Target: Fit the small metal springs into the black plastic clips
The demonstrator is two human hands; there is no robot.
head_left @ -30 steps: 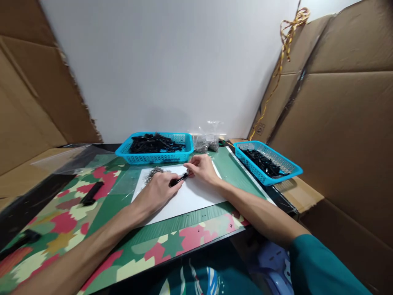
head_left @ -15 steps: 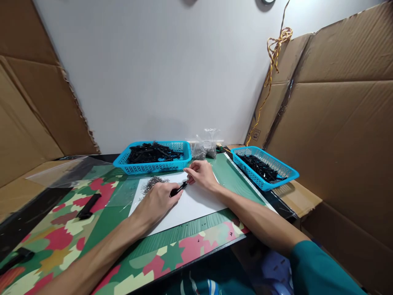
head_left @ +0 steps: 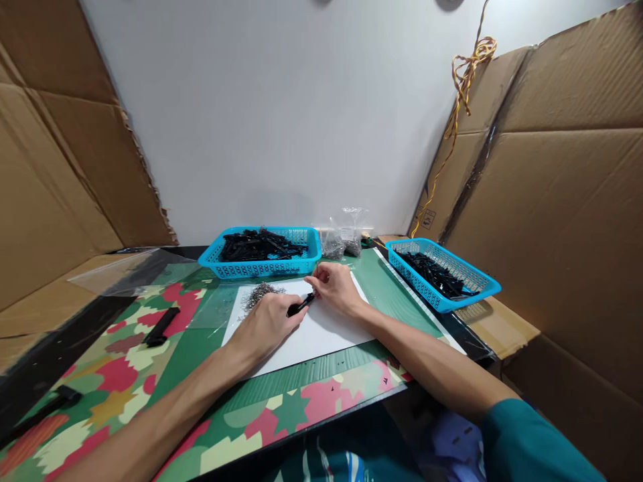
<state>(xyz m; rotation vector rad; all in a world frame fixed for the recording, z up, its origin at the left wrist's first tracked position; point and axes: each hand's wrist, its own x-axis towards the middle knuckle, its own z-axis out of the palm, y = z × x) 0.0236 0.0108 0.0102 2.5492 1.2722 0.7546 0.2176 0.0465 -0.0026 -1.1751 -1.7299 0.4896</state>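
Observation:
My left hand [head_left: 271, 318] is closed round a slim black plastic part [head_left: 300, 306] whose far end points up and to the right. At that end my right hand [head_left: 335, 286] is pinched, thumb against forefinger. Whatever sits in this pinch is too small to make out. Both hands are over a white sheet [head_left: 311, 343] on the table. Beside my left hand, on the sheet's upper left, lies a pile of small metal pieces [head_left: 260, 294], thin and wiry.
A blue basket [head_left: 261, 269] of black parts stands at the back; another blue basket [head_left: 426, 288] with black pieces is at the right. Clear bags [head_left: 351, 241] of small metal pieces lean between them. Loose black parts [head_left: 161, 327] lie at left. Cardboard walls [head_left: 567, 201] flank the table.
The view has shifted slightly, so everything appears a little further right. My right fingers have closed in on the end of the black part, which my left hand still holds.

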